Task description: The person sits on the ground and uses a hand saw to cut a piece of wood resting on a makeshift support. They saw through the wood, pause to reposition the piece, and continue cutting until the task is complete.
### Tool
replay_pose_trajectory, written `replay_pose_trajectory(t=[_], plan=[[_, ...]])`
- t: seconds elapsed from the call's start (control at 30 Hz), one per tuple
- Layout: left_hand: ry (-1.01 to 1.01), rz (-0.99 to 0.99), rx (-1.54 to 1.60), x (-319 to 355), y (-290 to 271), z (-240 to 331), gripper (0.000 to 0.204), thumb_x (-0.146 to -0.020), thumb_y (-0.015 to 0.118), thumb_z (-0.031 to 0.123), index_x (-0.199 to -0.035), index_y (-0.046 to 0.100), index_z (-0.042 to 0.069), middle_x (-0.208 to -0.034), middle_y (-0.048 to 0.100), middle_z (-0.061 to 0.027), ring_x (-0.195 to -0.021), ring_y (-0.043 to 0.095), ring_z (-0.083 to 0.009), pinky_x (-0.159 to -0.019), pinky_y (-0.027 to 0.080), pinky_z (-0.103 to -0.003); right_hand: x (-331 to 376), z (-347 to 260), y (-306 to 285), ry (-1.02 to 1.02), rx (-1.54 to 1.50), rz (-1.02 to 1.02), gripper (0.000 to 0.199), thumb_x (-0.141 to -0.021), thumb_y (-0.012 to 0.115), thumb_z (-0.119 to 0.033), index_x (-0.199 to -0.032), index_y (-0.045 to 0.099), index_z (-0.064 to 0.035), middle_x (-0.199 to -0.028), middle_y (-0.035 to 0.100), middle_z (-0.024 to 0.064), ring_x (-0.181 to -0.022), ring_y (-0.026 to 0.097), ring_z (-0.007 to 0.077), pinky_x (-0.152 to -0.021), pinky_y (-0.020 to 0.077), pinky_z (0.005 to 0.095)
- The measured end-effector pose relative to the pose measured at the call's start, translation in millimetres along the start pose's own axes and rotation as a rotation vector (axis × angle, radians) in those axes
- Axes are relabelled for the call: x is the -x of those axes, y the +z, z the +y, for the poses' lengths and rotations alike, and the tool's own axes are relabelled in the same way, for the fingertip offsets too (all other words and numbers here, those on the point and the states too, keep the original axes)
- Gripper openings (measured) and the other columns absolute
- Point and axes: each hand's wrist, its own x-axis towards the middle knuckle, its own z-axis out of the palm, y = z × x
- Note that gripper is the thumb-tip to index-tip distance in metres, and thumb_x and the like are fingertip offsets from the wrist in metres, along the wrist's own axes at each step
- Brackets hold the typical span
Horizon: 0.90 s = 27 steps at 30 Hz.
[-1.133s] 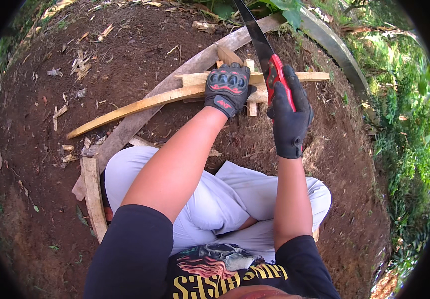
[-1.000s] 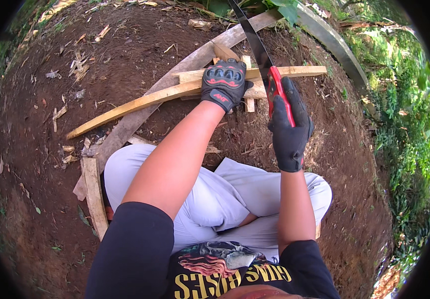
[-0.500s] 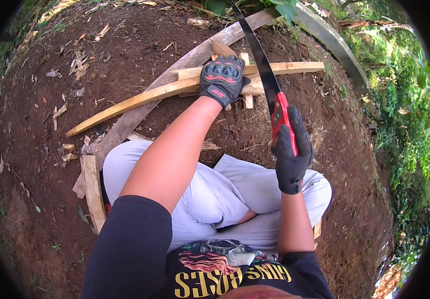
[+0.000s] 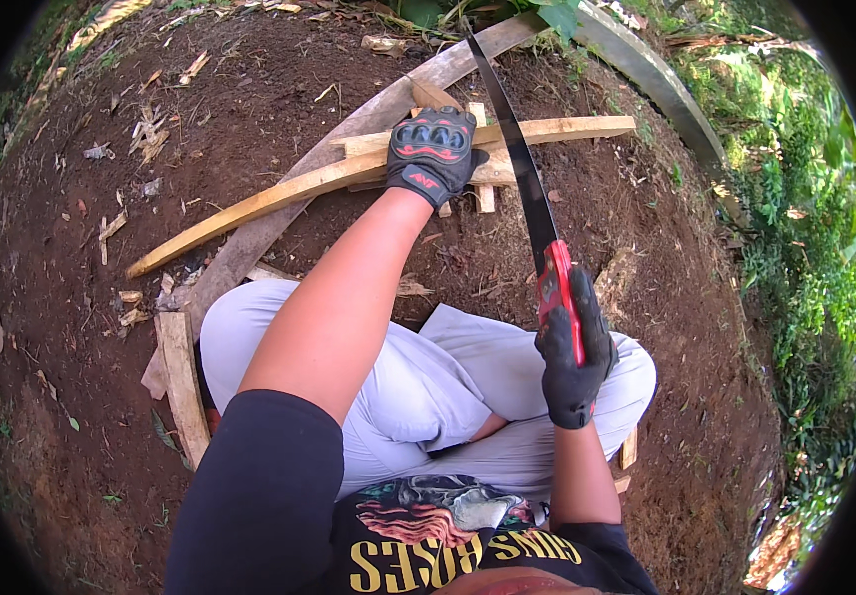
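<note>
Down at my left, a short plank (image 4: 182, 382) lies on the bare soil (image 4: 71, 288) beside my knee, and wood chips (image 4: 140, 134) are scattered further out. A long grey board (image 4: 349, 114) runs diagonally under the pale wooden strip (image 4: 279, 193). My left hand (image 4: 431, 151), gloved, is pressed flat over that strip, fingers curled down on it where it crosses another pale batten (image 4: 567, 127). Just right of those fingers the saw (image 4: 522, 174) blade crosses the wood. My right hand (image 4: 572, 357) is wrapped tight around the red handle, near my lap.
</note>
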Motion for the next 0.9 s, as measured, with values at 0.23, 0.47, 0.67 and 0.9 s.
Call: replay_pose_trajectory(t=[0.23,0.47,0.67,0.9], plan=[[0.003,0.022,-0.008,2,5,0,0.048,-0.09,0.083,0.049,-0.118,0.077,0.011,-0.117,0.076,-0.0141,-0.11,0.075,-0.0356,-0.096,0.059,-0.051,-36,-11,22,0.092,-0.15,-0.002,0.048,-0.106,0.069,-0.016,-0.153,0.065,-0.0045,-0.128,0.079,0.0166,-0.08,0.074,0.0166,-0.073,0.0595,0.033],[0.027,0.091,-0.007,0,10,6,0.043,-0.088,0.085,0.046,-0.11,0.078,0.01,-0.112,0.077,-0.0135,-0.109,0.075,-0.0324,-0.093,0.059,-0.048,-171,-7,96,-0.174,-0.174,0.067,0.045,-0.104,0.072,-0.018,-0.147,0.07,-0.0074,-0.14,0.075,0.0187,-0.129,0.073,0.0314,-0.109,0.0554,0.0413],[-0.008,0.043,0.0,-1,6,2,0.042,-0.089,0.084,0.046,-0.11,0.078,0.011,-0.113,0.077,-0.0133,-0.11,0.074,-0.033,-0.094,0.059,-0.049,-106,-9,62,-0.089,-0.093,0.052,0.047,-0.106,0.07,-0.018,-0.151,0.067,-0.0078,-0.136,0.077,0.0162,-0.099,0.077,0.0205,-0.085,0.0604,0.0353],[0.0,0.046,-0.015,1,8,4,0.047,-0.089,0.083,0.047,-0.119,0.077,0.011,-0.118,0.077,-0.0141,-0.112,0.075,-0.0342,-0.095,0.06,-0.05,16,-1,-3,0.182,-0.154,-0.009,0.054,-0.106,0.068,-0.02,-0.156,0.06,0.0003,-0.13,0.077,0.0137,-0.075,0.067,0.0117,-0.066,0.0558,0.0289]])
